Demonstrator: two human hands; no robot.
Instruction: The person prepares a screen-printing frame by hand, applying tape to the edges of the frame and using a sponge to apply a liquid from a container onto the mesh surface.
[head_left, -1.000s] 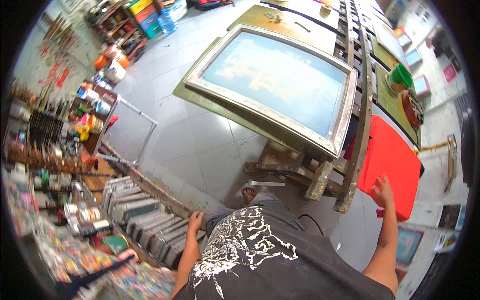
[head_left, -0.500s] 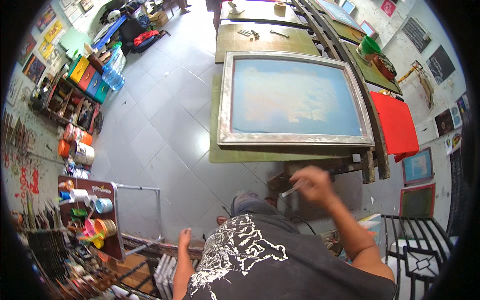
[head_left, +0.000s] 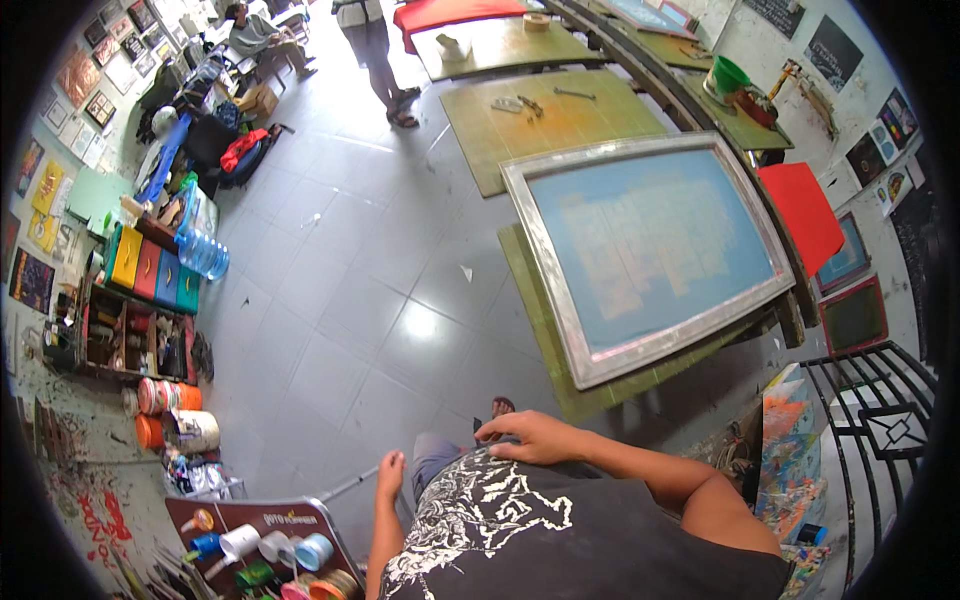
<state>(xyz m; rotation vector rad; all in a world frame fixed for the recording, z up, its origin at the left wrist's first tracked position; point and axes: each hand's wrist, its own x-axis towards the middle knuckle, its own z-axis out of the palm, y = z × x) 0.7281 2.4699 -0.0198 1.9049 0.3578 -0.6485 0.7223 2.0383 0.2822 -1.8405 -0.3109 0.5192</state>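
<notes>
My right hand (head_left: 525, 435) is at the front of my dark printed shirt (head_left: 570, 520), fingers loosely bent and apart, holding nothing that I can see. My left hand (head_left: 390, 470) hangs beside my grey trousers (head_left: 432, 455), fingers slightly curled and seemingly empty, near a board of cups and containers (head_left: 240, 515). Up and to the right of both hands, a silver-framed screen with pale blue mesh (head_left: 650, 245) lies tilted on a green board (head_left: 540, 330). Beyond it, a second green board (head_left: 470, 135) carries several small metal tools (head_left: 525, 108).
A standing person (head_left: 368, 65) and a seated person (head_left: 255, 42) are at the back. Along the left stand coloured drawers (head_left: 150, 270), a water jug (head_left: 203, 252), a wooden shelf (head_left: 130, 330) and buckets (head_left: 195, 430). A black metal grille (head_left: 850, 420) is at my right.
My view has swung toward the room, bringing both people into sight and shifting the screen right. My right hand has moved from beside a red board down and left to my shirt front.
</notes>
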